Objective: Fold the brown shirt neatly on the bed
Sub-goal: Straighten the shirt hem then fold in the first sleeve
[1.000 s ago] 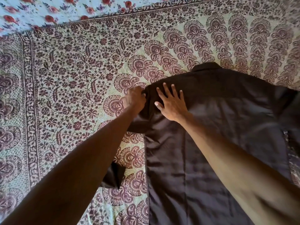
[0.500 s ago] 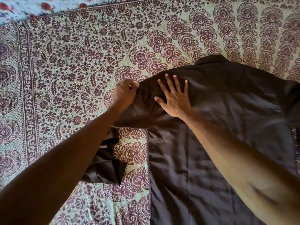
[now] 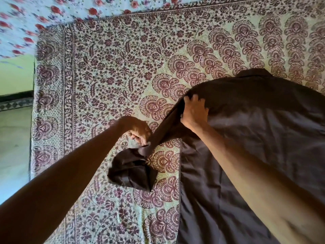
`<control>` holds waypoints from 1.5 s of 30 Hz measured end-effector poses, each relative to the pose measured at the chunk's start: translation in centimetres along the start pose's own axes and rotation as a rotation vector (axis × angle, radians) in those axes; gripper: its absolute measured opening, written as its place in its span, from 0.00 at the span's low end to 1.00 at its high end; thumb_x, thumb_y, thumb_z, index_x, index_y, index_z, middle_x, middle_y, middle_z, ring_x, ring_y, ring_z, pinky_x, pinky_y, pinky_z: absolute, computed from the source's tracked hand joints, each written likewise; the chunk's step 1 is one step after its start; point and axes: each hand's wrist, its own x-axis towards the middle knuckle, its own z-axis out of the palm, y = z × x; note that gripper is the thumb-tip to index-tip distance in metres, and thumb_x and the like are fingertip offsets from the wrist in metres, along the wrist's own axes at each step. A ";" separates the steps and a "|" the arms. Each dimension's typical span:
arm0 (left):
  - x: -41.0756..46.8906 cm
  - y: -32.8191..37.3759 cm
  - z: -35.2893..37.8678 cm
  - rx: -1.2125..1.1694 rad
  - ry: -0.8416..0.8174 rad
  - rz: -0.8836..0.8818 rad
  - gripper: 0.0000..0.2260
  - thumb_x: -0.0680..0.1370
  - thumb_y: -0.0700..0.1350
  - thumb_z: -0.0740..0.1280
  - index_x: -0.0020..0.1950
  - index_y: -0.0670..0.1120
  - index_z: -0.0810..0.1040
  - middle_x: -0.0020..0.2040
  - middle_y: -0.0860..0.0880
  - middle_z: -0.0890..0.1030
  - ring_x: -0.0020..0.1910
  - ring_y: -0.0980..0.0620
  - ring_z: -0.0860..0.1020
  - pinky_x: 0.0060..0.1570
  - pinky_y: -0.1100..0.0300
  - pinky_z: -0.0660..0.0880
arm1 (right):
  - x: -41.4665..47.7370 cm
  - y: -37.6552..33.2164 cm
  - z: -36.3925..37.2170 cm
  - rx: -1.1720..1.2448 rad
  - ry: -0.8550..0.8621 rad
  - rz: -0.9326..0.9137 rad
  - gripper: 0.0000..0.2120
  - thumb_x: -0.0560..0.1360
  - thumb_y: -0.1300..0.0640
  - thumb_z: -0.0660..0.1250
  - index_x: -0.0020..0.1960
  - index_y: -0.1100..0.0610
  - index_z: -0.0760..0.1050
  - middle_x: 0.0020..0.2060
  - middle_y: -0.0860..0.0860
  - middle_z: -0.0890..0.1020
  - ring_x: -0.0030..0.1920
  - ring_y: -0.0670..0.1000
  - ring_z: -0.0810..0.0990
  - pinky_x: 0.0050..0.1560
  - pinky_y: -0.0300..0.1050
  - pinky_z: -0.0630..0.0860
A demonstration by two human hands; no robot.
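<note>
The brown shirt [image 3: 255,134] lies spread on the bed at the right, collar at the far end. Its left sleeve is drawn out taut toward the left. My right hand [image 3: 194,111] grips the shirt at the left shoulder, fingers curled round the bunched cloth. Lower left, my left hand [image 3: 139,133] holds the sleeve partway along, lifted off the bedspread. The sleeve's open end [image 3: 133,171] hangs slack beneath that hand.
A patterned maroon and cream bedspread [image 3: 109,76] covers the bed. A floral sheet [image 3: 44,16] shows at the far left corner. The bed's left edge [image 3: 32,120] drops to a pale floor [image 3: 14,147].
My right hand went from lying flat on the shoulder to gripping it. My left hand slid down and out along the sleeve, pulling it taut. The view shifted left.
</note>
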 end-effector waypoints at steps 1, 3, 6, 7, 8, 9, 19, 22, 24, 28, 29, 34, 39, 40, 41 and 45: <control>-0.4 0.2 0.8 0.043 -0.034 -0.003 0.08 0.77 0.45 0.68 0.56 0.49 0.77 0.43 0.50 0.81 0.32 0.58 0.71 0.26 0.70 0.66 | 0.2 0.0 -0.3 0.020 -0.046 0.022 0.33 0.68 0.52 0.75 0.68 0.54 0.64 0.65 0.58 0.65 0.64 0.64 0.66 0.54 0.63 0.73; -1.1 0.4 2.5 0.054 -0.017 0.013 0.09 0.77 0.50 0.68 0.53 0.47 0.79 0.38 0.53 0.81 0.33 0.56 0.70 0.28 0.68 0.66 | 0.6 -0.4 -0.9 0.059 -0.132 0.049 0.35 0.69 0.51 0.74 0.71 0.54 0.61 0.68 0.58 0.62 0.67 0.64 0.63 0.59 0.64 0.71; -1.4 0.5 5.2 0.044 0.228 0.065 0.17 0.75 0.52 0.70 0.60 0.46 0.79 0.49 0.49 0.82 0.47 0.51 0.77 0.48 0.60 0.72 | 0.8 -1.0 -1.6 0.111 -0.255 0.094 0.38 0.70 0.49 0.71 0.73 0.56 0.57 0.72 0.59 0.56 0.71 0.66 0.57 0.65 0.65 0.66; -1.4 0.6 6.2 0.060 0.348 0.051 0.17 0.74 0.51 0.70 0.61 0.46 0.78 0.52 0.48 0.81 0.51 0.49 0.77 0.53 0.59 0.73 | 0.8 -1.2 -1.8 0.121 -0.295 0.103 0.39 0.71 0.48 0.70 0.74 0.56 0.55 0.73 0.59 0.54 0.71 0.66 0.55 0.67 0.65 0.63; -1.1 0.5 7.2 0.047 0.459 0.019 0.17 0.74 0.51 0.69 0.61 0.46 0.78 0.52 0.48 0.81 0.51 0.48 0.78 0.53 0.57 0.74 | 0.7 -1.3 -1.7 0.128 -0.328 0.102 0.38 0.71 0.48 0.69 0.75 0.56 0.54 0.74 0.59 0.52 0.72 0.66 0.54 0.69 0.65 0.61; -1.4 0.7 8.3 -0.017 0.593 -0.008 0.16 0.74 0.50 0.68 0.59 0.45 0.77 0.47 0.48 0.80 0.46 0.49 0.78 0.48 0.58 0.75 | 0.5 -1.3 -1.6 0.141 -0.354 0.094 0.38 0.72 0.49 0.68 0.75 0.56 0.53 0.74 0.59 0.51 0.73 0.66 0.53 0.70 0.64 0.59; -4.5 0.2 15.0 -0.221 1.499 0.263 0.12 0.78 0.55 0.57 0.43 0.47 0.71 0.37 0.53 0.75 0.34 0.54 0.71 0.36 0.63 0.67 | -1.7 -0.5 -0.2 0.185 -0.513 0.031 0.43 0.76 0.52 0.65 0.79 0.56 0.40 0.77 0.52 0.34 0.76 0.61 0.34 0.73 0.63 0.46; -3.0 -1.4 15.9 -0.027 1.299 0.500 0.13 0.80 0.53 0.58 0.49 0.43 0.73 0.40 0.45 0.80 0.26 0.57 0.74 0.21 0.63 0.73 | -1.8 -0.4 -0.3 0.185 -0.522 0.025 0.42 0.74 0.56 0.64 0.79 0.55 0.41 0.77 0.51 0.33 0.76 0.60 0.34 0.74 0.62 0.45; -2.8 -2.3 16.0 -0.196 1.201 0.487 0.18 0.83 0.52 0.55 0.47 0.39 0.75 0.37 0.43 0.80 0.23 0.53 0.75 0.18 0.55 0.74 | -1.6 -0.3 -0.3 0.190 -0.519 0.018 0.42 0.74 0.56 0.64 0.79 0.56 0.42 0.77 0.51 0.33 0.76 0.60 0.34 0.74 0.61 0.45; -1.8 -5.0 15.0 -0.351 1.210 0.209 0.05 0.78 0.42 0.66 0.51 0.43 0.80 0.49 0.45 0.82 0.41 0.52 0.80 0.38 0.58 0.79 | -1.9 -0.3 0.5 0.187 -0.452 0.015 0.42 0.73 0.57 0.65 0.79 0.55 0.43 0.77 0.52 0.35 0.77 0.60 0.36 0.74 0.62 0.45; -1.6 -5.5 15.0 -0.286 1.145 0.231 0.10 0.76 0.40 0.68 0.57 0.45 0.79 0.56 0.45 0.79 0.51 0.51 0.78 0.49 0.56 0.78 | -2.1 -0.4 0.8 0.175 -0.427 0.015 0.43 0.73 0.56 0.66 0.79 0.54 0.43 0.77 0.52 0.36 0.77 0.60 0.36 0.74 0.62 0.45; -0.7 -5.0 16.5 0.139 0.854 0.246 0.22 0.73 0.49 0.72 0.65 0.51 0.73 0.66 0.48 0.70 0.65 0.49 0.68 0.64 0.50 0.68 | -2.4 -0.6 1.6 0.154 -0.359 0.024 0.44 0.72 0.52 0.67 0.79 0.55 0.44 0.78 0.52 0.37 0.77 0.60 0.37 0.74 0.62 0.45; -1.4 -5.1 17.0 -0.134 0.767 0.347 0.11 0.75 0.41 0.69 0.56 0.43 0.75 0.52 0.46 0.79 0.51 0.48 0.78 0.49 0.58 0.77 | -3.9 -0.6 1.2 0.046 -0.253 -0.010 0.42 0.70 0.52 0.69 0.77 0.57 0.51 0.78 0.57 0.45 0.77 0.62 0.44 0.74 0.63 0.51; -1.8 -5.5 16.9 -0.206 0.752 0.366 0.09 0.75 0.38 0.69 0.55 0.42 0.75 0.48 0.47 0.79 0.47 0.49 0.78 0.43 0.63 0.76 | -4.7 -0.9 1.2 -0.002 -0.169 -0.007 0.42 0.69 0.53 0.71 0.76 0.58 0.54 0.78 0.59 0.50 0.77 0.63 0.48 0.74 0.64 0.54; -2.2 -6.2 16.7 -0.262 0.770 0.379 0.08 0.75 0.36 0.69 0.52 0.43 0.75 0.45 0.49 0.79 0.44 0.50 0.79 0.37 0.66 0.75 | -5.6 -1.5 1.2 -0.046 -0.071 -0.014 0.41 0.67 0.54 0.74 0.74 0.58 0.58 0.76 0.60 0.56 0.76 0.63 0.54 0.72 0.64 0.58; -4.8 -8.9 15.2 -0.354 1.287 0.353 0.12 0.77 0.31 0.63 0.47 0.48 0.76 0.47 0.46 0.81 0.39 0.53 0.80 0.28 0.67 0.76 | -8.7 -4.2 1.3 -0.090 0.248 -0.228 0.38 0.60 0.63 0.77 0.67 0.58 0.67 0.66 0.58 0.70 0.64 0.61 0.70 0.57 0.58 0.75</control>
